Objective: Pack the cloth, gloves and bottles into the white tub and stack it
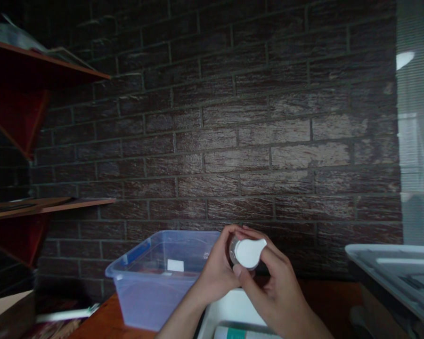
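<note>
A pump bottle (248, 253) is held in both hands, its white pump head seen from above with the spout pointing right. My left hand (217, 266) wraps round it from the left. On the other side, my right hand (273, 273) has its thumb and fingers closed against the pump top. The bottle's body is mostly hidden by the hands. Beneath them stands a white tray (229, 306), in which lies a white bottle or tube with a green band (236, 333), partly cut off by the frame edge.
Left of the hands, a clear bluish plastic bin (148, 296) stands on the wooden table (108, 320). At the right is a box with a pale lid (406, 268). Shelves (63, 205) jut out at the left. A dark brick wall (215, 141) rises behind.
</note>
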A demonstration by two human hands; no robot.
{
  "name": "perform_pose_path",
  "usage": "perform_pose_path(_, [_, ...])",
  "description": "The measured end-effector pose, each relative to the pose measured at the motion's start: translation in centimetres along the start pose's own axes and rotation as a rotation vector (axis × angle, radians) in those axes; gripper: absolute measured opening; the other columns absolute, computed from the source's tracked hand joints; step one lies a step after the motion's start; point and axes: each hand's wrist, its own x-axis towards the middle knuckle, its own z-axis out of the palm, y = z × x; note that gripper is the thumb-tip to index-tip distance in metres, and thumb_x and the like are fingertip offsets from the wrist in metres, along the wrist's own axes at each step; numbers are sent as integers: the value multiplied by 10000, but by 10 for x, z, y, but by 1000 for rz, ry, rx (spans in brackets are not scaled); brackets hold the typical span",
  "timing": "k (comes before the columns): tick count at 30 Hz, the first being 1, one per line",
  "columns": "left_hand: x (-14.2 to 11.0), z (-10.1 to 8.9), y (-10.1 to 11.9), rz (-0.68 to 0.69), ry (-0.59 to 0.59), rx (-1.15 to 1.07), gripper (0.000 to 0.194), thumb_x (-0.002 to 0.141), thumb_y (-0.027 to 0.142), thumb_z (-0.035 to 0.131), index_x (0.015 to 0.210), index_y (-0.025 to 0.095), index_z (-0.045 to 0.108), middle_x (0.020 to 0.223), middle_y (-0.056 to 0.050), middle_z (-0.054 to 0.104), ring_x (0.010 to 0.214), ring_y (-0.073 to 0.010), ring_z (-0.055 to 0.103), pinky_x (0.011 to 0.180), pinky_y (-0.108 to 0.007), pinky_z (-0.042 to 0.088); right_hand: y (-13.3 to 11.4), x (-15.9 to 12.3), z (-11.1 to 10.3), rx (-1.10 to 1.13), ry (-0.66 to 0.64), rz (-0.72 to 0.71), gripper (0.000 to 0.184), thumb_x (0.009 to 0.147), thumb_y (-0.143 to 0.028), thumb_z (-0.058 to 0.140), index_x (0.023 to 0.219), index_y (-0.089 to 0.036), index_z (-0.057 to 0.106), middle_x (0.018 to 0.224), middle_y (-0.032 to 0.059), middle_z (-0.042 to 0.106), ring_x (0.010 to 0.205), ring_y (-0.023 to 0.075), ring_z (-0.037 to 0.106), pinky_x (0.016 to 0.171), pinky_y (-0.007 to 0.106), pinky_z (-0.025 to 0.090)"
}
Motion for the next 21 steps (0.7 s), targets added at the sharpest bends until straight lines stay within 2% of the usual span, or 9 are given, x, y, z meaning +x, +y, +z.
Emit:
perform_pose_path(2, [-1, -2, -4, -72, -25, -104, 762, 615, 115, 876, 1283, 218, 524, 1235, -79, 629, 1069, -249, 618, 871, -313, 494, -1, 2, 0, -39, -34, 0, 548, 843, -66, 634, 1341, -293, 600, 1431, 45, 581, 1354, 246, 527, 1157, 389, 433])
perform_pose_path(5, [-6, -7, -11, -234, -21, -255, 759, 532, 141, 935, 1218, 186, 615, 1157, -74, 693, 1008, -252, 652, 853, -315, 499, 0, 2, 0, -70, -47, -38, 519, 885, -103, 625, 1370, -281, 579, 1420, 56, 589, 1337, 240, 533, 1147, 380, 439])
perform_pose_path(9, [-12, -13, -11, -395, -88, -477, 860, 440, 148, 979, 1238, 179, 659, 1023, -56, 738, 923, -240, 682, 763, -273, 499, 4, 0, 2, -65, -41, -79, 653, 902, -150, 665, 1505, -326, 485, 1485, 41, 556, 1373, 239, 507, 1164, 384, 431])
perform_pose_path(11, [-13, -12, -9, -415, -135, -574, 855, 470, 191, 983, 1262, 178, 663, 1011, -64, 752, 931, -247, 700, 771, -271, 511, 4, -1, 1, -47, -33, -68, 717, 884, -147, 685, 1534, -345, 456, 1517, 32, 533, 1393, 249, 493, 1171, 397, 432])
perform_pose_path(14, [-13, -10, -7, -399, -190, -682, 790, 556, 277, 962, 1281, 159, 670, 1063, -99, 768, 1037, -297, 716, 897, -324, 533, 3, -1, 0, -36, 14, -31, 738, 883, -165, 695, 1548, -357, 440, 1540, 27, 515, 1404, 259, 491, 1178, 413, 430])
perform_pose_path(17, [-14, -11, -11, -394, -215, -736, 736, 632, 353, 932, 1286, 133, 677, 1136, -141, 766, 1112, -339, 710, 951, -373, 544, 1, -1, -2, -38, 42, 4, 695, 907, -218, 694, 1541, -363, 453, 1546, 27, 511, 1405, 265, 498, 1175, 424, 438])
perform_pose_path(21, [-16, -15, -18, -397, -213, -774, 749, 662, 443, 922, 1287, 107, 682, 1129, -177, 775, 1070, -357, 737, 956, -418, 570, -1, -1, -1, -10, 52, 61, 631, 931, -283, 690, 1522, -369, 487, 1551, 27, 508, 1387, 266, 523, 1176, 434, 438])
